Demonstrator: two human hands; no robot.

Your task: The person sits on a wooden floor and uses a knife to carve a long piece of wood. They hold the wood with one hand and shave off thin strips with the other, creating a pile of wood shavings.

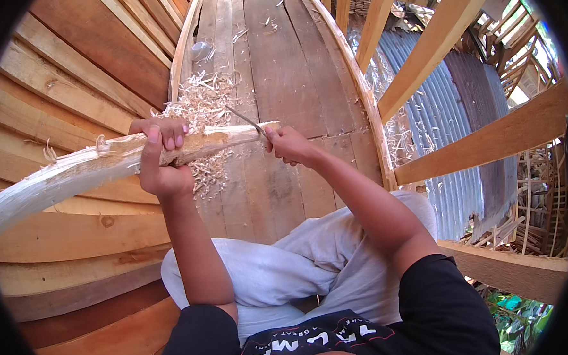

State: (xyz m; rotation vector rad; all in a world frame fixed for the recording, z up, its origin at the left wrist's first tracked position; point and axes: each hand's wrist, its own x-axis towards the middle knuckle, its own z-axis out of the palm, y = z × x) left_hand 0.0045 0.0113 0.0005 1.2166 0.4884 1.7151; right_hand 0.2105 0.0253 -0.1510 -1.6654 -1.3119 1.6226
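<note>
A long pale pole of bare wood (109, 156) runs from the left edge to the middle of the view, its near-right end cut narrower. My left hand (164, 161) is closed around the pole, with fingers over its top and the wrist below. At the narrow end, my right hand (289, 145) is closed on a knife, whose handle is mostly hidden in the fist. The thin dark knife blade (245, 120) slants up and left across the wood. Curled slivers stick up from the pole's upper side.
Pale wood shavings (206, 95) lie heaped on the plank floor (284, 62) beyond and below the pole. A small clear container (201, 51) stands farther off. Board wall (75, 233) rises at left; wooden railing slats (418, 48) and corrugated metal sheets (452, 136) are at right. My crossed legs are below.
</note>
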